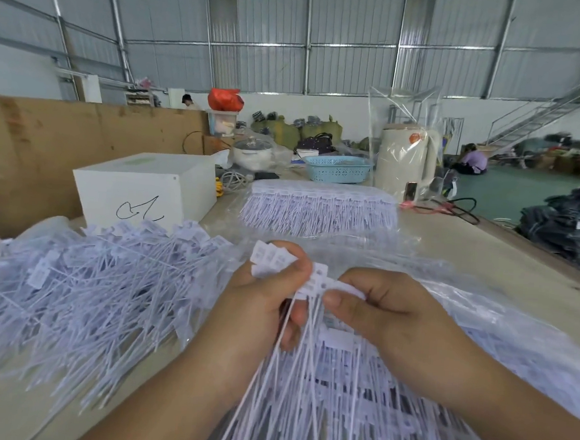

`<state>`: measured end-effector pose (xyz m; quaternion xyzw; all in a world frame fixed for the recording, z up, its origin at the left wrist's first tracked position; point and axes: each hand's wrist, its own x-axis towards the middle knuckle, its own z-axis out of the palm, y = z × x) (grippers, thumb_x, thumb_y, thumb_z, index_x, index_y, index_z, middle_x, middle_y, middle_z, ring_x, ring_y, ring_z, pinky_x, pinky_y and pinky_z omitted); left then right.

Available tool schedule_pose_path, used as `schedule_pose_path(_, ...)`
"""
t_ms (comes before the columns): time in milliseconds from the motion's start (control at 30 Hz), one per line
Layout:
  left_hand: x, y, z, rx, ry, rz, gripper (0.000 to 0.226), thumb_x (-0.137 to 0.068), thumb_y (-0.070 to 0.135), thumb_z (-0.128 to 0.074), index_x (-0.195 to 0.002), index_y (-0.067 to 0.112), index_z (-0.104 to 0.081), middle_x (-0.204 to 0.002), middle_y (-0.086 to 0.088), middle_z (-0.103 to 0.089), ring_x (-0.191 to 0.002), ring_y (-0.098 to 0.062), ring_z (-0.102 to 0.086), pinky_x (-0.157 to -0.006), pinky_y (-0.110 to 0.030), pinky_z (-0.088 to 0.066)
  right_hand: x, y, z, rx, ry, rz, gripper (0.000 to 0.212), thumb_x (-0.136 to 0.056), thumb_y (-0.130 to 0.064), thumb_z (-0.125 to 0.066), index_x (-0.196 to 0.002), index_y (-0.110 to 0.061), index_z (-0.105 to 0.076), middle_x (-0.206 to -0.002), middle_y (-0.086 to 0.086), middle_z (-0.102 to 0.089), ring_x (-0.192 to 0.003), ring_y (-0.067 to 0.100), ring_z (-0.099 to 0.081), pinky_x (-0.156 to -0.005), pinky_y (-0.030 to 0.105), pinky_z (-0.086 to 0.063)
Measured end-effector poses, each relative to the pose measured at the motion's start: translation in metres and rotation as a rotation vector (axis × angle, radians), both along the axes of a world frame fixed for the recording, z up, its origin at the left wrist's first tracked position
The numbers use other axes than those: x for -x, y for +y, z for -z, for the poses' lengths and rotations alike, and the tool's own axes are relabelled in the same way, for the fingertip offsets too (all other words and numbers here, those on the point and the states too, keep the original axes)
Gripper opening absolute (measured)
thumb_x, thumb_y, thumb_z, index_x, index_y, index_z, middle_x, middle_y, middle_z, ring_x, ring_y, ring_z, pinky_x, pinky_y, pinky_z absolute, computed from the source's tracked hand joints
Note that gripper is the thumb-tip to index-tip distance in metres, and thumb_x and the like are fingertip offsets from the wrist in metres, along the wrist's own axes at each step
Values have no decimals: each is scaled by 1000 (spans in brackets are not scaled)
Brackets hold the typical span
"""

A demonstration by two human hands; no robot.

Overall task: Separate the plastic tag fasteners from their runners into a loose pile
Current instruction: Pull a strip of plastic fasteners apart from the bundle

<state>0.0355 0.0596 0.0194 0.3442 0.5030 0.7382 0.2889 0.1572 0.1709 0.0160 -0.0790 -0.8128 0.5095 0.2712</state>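
My left hand (262, 297) grips a bunch of white plastic tag fasteners (272, 259) by their square heads, their long thin tails hanging down toward me. My right hand (372, 304) pinches the strip of fastener heads (318, 280) right beside the left hand's fingers. A loose pile of separated fasteners (81, 284) spreads over the table to the left. Below and to the right of my hands lie stacked fasteners on runners (355, 396) on clear plastic. A further neat stack of joined fasteners (320, 208) sits at the middle back.
A white box (146, 189) with a black scribble stands at the back left, in front of a brown board (29, 153). A blue basket (337, 168), a pot and a cream kettle (406, 159) in plastic stand at the far edge. The table edge runs along the right.
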Motion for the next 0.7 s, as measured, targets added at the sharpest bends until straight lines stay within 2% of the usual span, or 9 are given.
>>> schedule_pose_path(133, -8, 3, 3, -39, -102, -70, 20, -85, 24, -63, -66, 28, -66, -45, -2, -47, -32, -12, -37, -34, -17, -30, 4, -15, -2, -1, 82, 97, 24, -95, -26, -59, -75, -18, -69, -65, 18, -59, -54, 30, -50, -56, 38, -44)
schedule_pose_path(167, -7, 3, 2, -52, -166, -59, 19, -82, 27, -64, -63, 27, -67, -45, 0, -47, -32, -10, -37, -33, -16, -30, 4, -17, -2, 30, 119, 149, 26, -94, -30, -59, -72, -20, -68, -60, 10, -60, -51, 27, -51, -51, 34, -44)
schedule_pose_path(233, 0, 1, 0, -92, -362, -21, 16, -79, 29, -64, -66, 22, -68, -48, 3, -46, -31, -7, -38, -31, -17, -33, 2, -9, -4, 103, 198, 340, 34, -91, -40, -57, -66, -17, -58, -48, -10, -44, -40, 5, -40, -42, 17, -35)
schedule_pose_path(300, 12, -3, -4, -111, -428, -48, 13, -86, 26, -61, -76, 18, -62, -49, 4, -45, -32, -6, -37, -32, -17, -34, -6, 3, -8, 138, 265, 435, 41, -91, -42, -57, -71, -7, -50, -56, 2, -34, -46, 17, -35, -47, 25, -33)
schedule_pose_path(367, 18, -5, -4, -85, -332, -91, 20, -91, 24, -60, -71, 19, -60, -48, 2, -45, -32, -8, -36, -32, -18, -32, -10, 8, -9, 139, 246, 358, 40, -84, -47, -58, -78, -7, -52, -61, 6, -35, -53, 22, -32, -48, 34, -34)
schedule_pose_path(433, 11, -2, -2, -28, -175, -100, 25, -91, 26, -60, -66, 19, -60, -46, 0, -47, -32, -11, -36, -34, -18, -31, -6, 1, -4, 116, 165, 159, 28, -80, -45, -58, -89, -18, -57, -59, -2, -45, -52, 21, -38, -48, 34, -38)
schedule_pose_path(533, -7, 1, 3, 6, 36, -37, 26, -88, 38, -59, -71, 20, -66, -47, -3, -49, -36, -16, -40, -38, -21, -33, 4, -15, 7, 64, 193, -73, 22, -88, -31, -57, -106, -17, -53, -66, -9, -63, -49, 2, -55, -51, 14, -45)
schedule_pose_path(633, -15, 4, 6, -22, 39, 23, 44, -77, 45, -59, -88, 2, -63, -46, -5, -47, -36, -16, -41, -37, -20, -34, 9, -22, 11, 116, 261, -86, 16, -94, -17, -53, -106, -7, -51, -60, -5, -61, -46, 2, -57, -46, 10, -44)
schedule_pose_path(700, -16, 4, 8, -10, 30, 52, 45, -74, 47, -59, -83, 2, -62, -47, -6, -46, -36, -17, -40, -37, -18, -33, 9, -24, 11, 116, 268, -41, 14, -95, -15, -53, -106, -6, -51, -57, -5, -60, -43, 2, -55, -45, 10, -42)
